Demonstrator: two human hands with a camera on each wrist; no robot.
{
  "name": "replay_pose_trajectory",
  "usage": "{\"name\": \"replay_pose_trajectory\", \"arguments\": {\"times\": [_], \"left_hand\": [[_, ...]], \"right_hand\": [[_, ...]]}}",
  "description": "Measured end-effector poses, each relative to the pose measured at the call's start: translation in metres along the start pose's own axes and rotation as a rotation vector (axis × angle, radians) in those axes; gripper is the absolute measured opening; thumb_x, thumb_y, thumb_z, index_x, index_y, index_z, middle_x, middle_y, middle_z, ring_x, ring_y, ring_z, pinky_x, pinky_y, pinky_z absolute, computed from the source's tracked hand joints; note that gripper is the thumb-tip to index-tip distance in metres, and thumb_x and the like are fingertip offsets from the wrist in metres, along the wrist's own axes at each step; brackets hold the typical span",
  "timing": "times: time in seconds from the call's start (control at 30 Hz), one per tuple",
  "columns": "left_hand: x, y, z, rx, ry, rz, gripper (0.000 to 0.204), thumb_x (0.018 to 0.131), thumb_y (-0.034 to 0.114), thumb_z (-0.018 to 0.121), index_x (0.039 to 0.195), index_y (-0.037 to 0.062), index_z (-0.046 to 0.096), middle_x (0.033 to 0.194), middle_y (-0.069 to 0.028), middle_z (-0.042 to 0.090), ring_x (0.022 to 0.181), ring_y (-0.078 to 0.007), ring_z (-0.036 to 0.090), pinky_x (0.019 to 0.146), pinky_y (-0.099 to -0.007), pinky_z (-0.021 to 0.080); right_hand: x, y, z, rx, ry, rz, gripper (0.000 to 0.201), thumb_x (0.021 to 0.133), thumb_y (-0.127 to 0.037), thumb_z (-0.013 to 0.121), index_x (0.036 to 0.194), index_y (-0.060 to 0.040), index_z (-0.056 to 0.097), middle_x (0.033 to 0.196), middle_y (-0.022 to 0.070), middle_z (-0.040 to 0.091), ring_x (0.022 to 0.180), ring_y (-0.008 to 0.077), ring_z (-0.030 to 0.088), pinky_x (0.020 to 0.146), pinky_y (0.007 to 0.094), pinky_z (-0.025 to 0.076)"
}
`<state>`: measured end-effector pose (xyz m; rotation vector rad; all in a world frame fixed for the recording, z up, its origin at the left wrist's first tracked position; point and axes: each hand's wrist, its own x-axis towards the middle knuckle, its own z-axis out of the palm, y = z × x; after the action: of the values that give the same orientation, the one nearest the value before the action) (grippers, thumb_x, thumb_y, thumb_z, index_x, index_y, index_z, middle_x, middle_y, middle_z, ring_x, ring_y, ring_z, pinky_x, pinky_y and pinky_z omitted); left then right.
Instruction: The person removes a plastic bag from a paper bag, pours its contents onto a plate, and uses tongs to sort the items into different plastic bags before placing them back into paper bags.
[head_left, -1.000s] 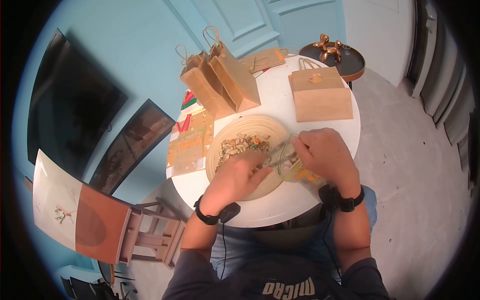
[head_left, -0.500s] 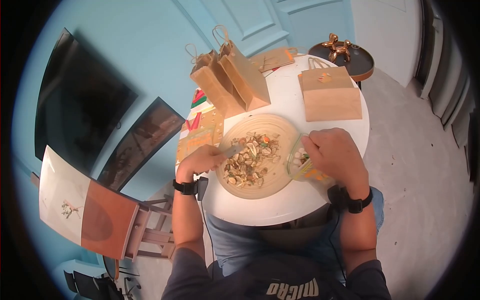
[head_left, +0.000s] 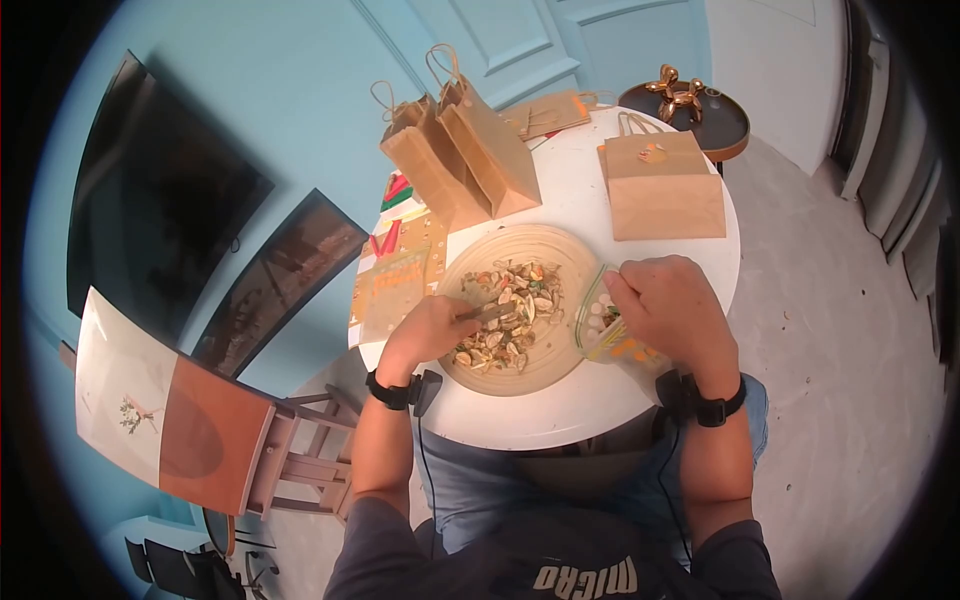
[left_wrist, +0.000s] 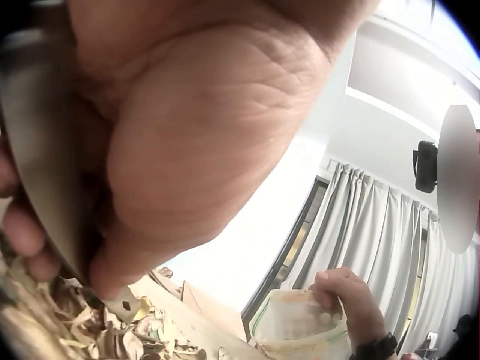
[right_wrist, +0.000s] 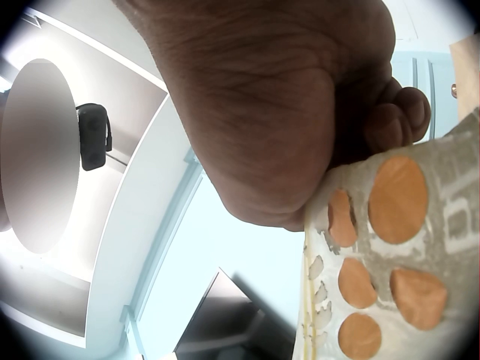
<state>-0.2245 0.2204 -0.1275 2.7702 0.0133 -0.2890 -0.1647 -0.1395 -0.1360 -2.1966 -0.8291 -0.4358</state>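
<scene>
A round pale wooden plate (head_left: 572,262) on the white table (head_left: 500,430) bears a pile of dried mixed slices and petals (head_left: 515,335), like potpourri. My left hand (head_left: 425,330) grips metal tongs (head_left: 492,313), their tips low over the pile. The left wrist view shows the metal (left_wrist: 45,150) close up along the palm, above the dried pieces (left_wrist: 135,341). At the plate's right side, my right hand (head_left: 672,305) pinches the top edge of a zip bag (head_left: 600,325), its mouth gaping toward the plate, with some pieces inside. Orange spots (right_wrist: 397,199) mark the bag.
Two upright paper bags (head_left: 485,150) stand behind the plate, and another paper bag (head_left: 665,195) at the back right. Printed packets (head_left: 395,285) lie on the left edge. Beyond the table are a side table (head_left: 720,130) with a shiny balloon-dog figure (head_left: 675,95) and a stool (head_left: 310,460).
The left hand has drawn back with the tongs from the bag's mouth to the plate's left, then moved in over the pile. The right hand still holds the bag.
</scene>
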Motion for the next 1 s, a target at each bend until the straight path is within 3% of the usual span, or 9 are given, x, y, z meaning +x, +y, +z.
{"name": "replay_pose_trajectory", "arguments": {"times": [0.23,0.33,0.43,0.63,0.93,1.0], "left_hand": [[-0.002,-0.005,0.005,-0.001,0.034,0.015,0.025,0.101,0.021,0.077,0.111,-0.0014,0.083,0.081,-0.0278,0.071,0.075,-0.0420,0.069,0.075,-0.0475,0.054],[-0.006,-0.003,0.003,-0.008,0.071,0.081,0.022,0.104,0.018,0.077,0.103,-0.0044,0.077,0.071,-0.0202,0.060,0.065,-0.0241,0.054,0.067,-0.0419,0.048],[-0.012,0.008,-0.008,-0.019,0.048,0.011,0.022,0.102,0.020,0.076,0.107,-0.0011,0.082,0.081,-0.0274,0.070,0.074,-0.0405,0.068,0.073,-0.0457,0.054],[-0.020,0.031,-0.026,-0.013,0.061,0.037,0.021,0.103,0.019,0.076,0.104,-0.0014,0.080,0.080,-0.0261,0.069,0.073,-0.0400,0.066,0.073,-0.0455,0.053],[-0.015,0.106,-0.024,-0.007,0.123,0.408,0.027,0.101,0.021,0.078,0.117,0.0002,0.080,0.095,-0.0267,0.075,0.084,-0.0467,0.070,0.078,-0.0488,0.056],[-0.015,0.110,-0.025,-0.060,0.116,0.365,0.031,0.101,0.024,0.078,0.120,-0.0007,0.080,0.093,-0.0262,0.076,0.082,-0.0427,0.072,0.077,-0.0474,0.056]], "right_hand": [[0.000,0.000,0.000,-0.004,0.003,-0.016,0.042,0.107,-0.024,0.066,0.073,-0.0014,0.072,0.070,0.0224,0.069,0.068,0.0435,0.069,0.070,0.0531,0.055],[0.001,-0.001,-0.001,-0.005,-0.012,-0.007,0.042,0.107,-0.025,0.066,0.073,-0.0012,0.072,0.071,0.0226,0.069,0.069,0.0440,0.069,0.070,0.0534,0.055],[0.001,-0.001,-0.001,-0.001,-0.018,-0.003,0.042,0.107,-0.024,0.065,0.072,-0.0010,0.072,0.071,0.0230,0.069,0.070,0.0443,0.069,0.071,0.0536,0.054],[0.000,0.000,0.000,0.011,0.008,-0.029,0.041,0.106,-0.023,0.066,0.072,-0.0012,0.071,0.072,0.0232,0.069,0.071,0.0451,0.069,0.071,0.0546,0.054],[0.000,0.000,-0.001,0.007,0.011,-0.014,0.038,0.105,-0.023,0.066,0.074,-0.0019,0.072,0.072,0.0221,0.070,0.072,0.0447,0.070,0.071,0.0548,0.055],[0.001,-0.002,-0.002,0.003,0.006,-0.002,0.039,0.106,-0.023,0.066,0.074,-0.0019,0.072,0.072,0.0221,0.069,0.071,0.0444,0.070,0.071,0.0545,0.055]]}}
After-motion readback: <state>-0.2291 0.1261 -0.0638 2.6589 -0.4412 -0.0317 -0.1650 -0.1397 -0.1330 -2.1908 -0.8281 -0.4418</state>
